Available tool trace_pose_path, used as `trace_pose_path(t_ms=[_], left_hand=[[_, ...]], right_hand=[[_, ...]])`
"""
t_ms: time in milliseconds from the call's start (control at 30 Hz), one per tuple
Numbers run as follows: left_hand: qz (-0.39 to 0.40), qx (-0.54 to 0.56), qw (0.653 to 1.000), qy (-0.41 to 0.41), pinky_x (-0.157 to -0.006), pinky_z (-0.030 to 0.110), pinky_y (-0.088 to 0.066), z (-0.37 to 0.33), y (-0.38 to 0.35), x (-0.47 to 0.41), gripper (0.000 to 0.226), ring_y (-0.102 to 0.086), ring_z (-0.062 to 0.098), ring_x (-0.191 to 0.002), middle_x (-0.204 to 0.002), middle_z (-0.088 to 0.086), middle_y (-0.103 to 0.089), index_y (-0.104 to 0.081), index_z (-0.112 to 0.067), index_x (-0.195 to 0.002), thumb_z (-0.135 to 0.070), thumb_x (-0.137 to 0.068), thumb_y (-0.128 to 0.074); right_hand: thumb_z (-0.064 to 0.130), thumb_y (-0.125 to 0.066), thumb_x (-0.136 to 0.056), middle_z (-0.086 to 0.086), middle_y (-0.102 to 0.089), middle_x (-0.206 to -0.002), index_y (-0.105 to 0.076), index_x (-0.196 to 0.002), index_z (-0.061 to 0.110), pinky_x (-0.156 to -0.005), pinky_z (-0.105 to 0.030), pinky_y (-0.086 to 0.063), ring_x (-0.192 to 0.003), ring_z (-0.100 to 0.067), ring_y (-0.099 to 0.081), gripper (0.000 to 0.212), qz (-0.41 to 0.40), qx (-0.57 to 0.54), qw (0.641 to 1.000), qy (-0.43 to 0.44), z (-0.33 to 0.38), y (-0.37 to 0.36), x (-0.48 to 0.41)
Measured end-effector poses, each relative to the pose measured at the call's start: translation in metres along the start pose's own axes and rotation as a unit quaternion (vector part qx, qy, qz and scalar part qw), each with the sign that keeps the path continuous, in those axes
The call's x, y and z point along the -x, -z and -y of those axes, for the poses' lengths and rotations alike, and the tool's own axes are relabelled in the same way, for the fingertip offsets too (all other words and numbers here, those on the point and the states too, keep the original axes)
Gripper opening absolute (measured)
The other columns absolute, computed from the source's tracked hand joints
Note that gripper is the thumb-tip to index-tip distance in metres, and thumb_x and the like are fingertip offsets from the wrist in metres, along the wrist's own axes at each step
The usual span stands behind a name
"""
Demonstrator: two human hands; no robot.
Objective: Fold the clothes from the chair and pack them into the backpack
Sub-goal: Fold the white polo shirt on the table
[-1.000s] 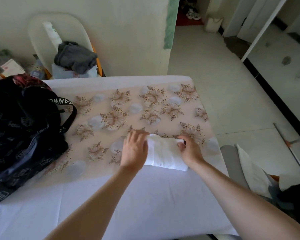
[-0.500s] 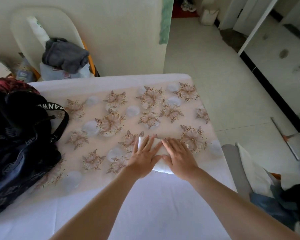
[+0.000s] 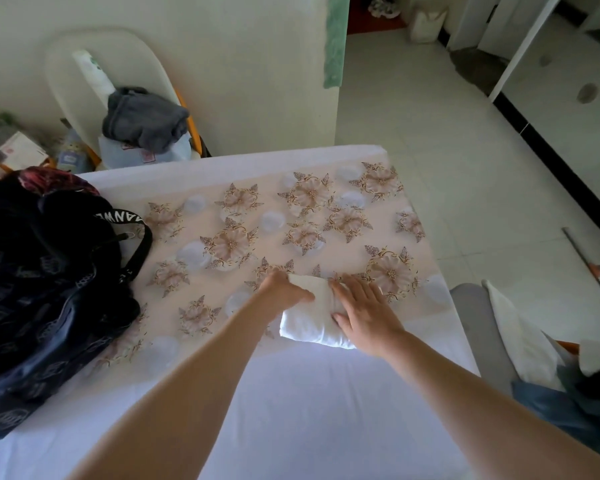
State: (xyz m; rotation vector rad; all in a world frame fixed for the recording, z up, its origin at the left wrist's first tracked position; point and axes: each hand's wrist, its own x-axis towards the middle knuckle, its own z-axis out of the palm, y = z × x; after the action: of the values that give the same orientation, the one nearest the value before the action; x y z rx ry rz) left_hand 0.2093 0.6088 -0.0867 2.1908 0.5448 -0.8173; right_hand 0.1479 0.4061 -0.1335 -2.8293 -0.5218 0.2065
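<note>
1. Head view. Surface: white sheet (image 3: 291, 410) with a floral cloth (image 3: 243, 237) over its far half. Cream wall (image 3: 222, 64) far, tiled floor (image 3: 430, 133) right.
2. Counts: one black backpack (image 3: 49, 289), left on the sheet. One folded white garment (image 3: 309, 323), centre, at the floral cloth's near edge.
3. Left hand (image 3: 281, 289) grips the garment's left end, fingers curled. Right hand (image 3: 364, 310) presses flat on top, fingers spread.
4. Writing: white letters on the backpack strap (image 3: 118, 216), only partly legible.

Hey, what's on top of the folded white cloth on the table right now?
The right hand lies flat on the right part of the folded white cloth; the left hand holds its left end, thumb on top. The cloth beneath both hands is hidden.
</note>
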Motion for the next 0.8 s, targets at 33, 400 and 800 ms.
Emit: trace_pose_path(t_ms=[33,400,800], left_hand=[[-0.002,-0.001,1.0,-0.024,-0.078,0.036,-0.055,0.002,0.002,0.006,0.061,-0.062,0.025,-0.094,-0.11,0.01,-0.064,-0.058,-0.009,-0.111,-0.031,-0.064,-0.089],[-0.087,-0.07,0.962,-0.247,-0.058,0.012,-0.045,0.064,0.074,0.089,0.034,-0.057,0.008,-0.083,-0.095,-0.013,-0.057,-0.064,-0.029,-0.091,0.001,-0.074,-0.061],[-0.187,-0.228,0.911,-0.288,-0.099,0.034,-0.045,0.202,0.167,0.103,0.053,-0.052,0.019,-0.123,-0.135,-0.003,-0.058,-0.044,-0.025,-0.142,-0.022,-0.092,-0.061]], right_hand=[[0.043,-0.054,-0.091,-0.014,-0.038,-0.152,-0.033,-0.148,0.017,-0.114,-0.049,-0.032,-0.138,-0.035,-0.04,0.066,0.003,-0.011,1.0,0.008,0.001,0.006,0.0],[0.047,-0.071,-0.08,0.004,-0.068,-0.114,-0.052,-0.132,0.034,-0.087,-0.029,-0.043,-0.106,-0.023,-0.062,0.056,0.168,-0.018,0.982,0.082,0.096,0.084,-0.052],[0.01,-0.051,-0.093,0.002,-0.052,-0.127,-0.04,-0.135,0.02,-0.086,-0.034,-0.051,-0.112,-0.02,-0.056,0.044,0.076,0.108,0.965,0.225,0.269,0.041,-0.088]])
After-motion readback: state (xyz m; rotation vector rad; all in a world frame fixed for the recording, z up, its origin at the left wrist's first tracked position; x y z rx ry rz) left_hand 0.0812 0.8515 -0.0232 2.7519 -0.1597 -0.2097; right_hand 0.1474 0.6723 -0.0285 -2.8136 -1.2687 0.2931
